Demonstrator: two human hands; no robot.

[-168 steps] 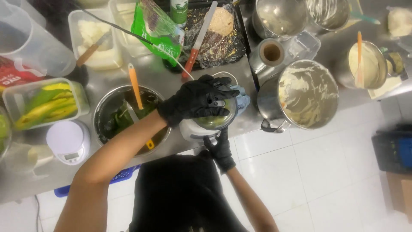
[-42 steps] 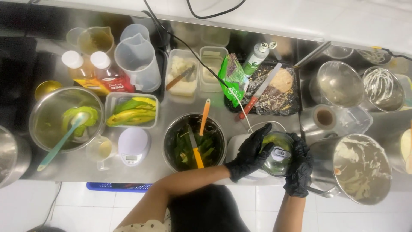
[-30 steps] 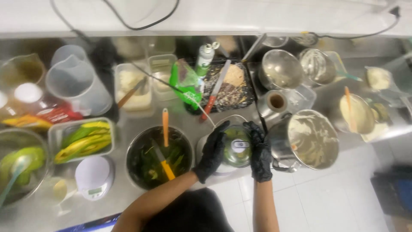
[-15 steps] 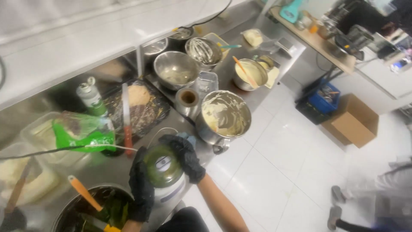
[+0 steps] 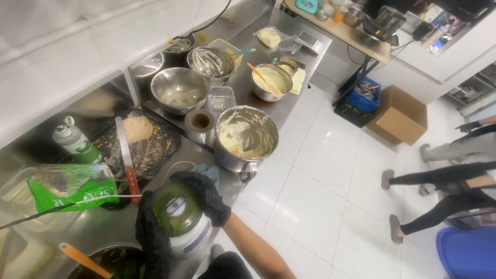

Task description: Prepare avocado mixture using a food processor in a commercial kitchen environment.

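Here, both gloved hands, left hand and right hand, fingers clamped round green-filled chopper bowl on steel desk, beside batter-smeared mixing bowl.

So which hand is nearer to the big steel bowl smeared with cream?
Right. The right hand grips the green-lidded chopper on the side facing the cream-smeared bowl; the left hand holds the chopper's far side, farther off.

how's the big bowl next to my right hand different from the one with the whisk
The big steel bowl is deeper, smeared inside with pale cream, and holds no tool. The whisk bowl is smaller, farther along the counter, with a wire whisk resting inside. Both are round, shiny metal.
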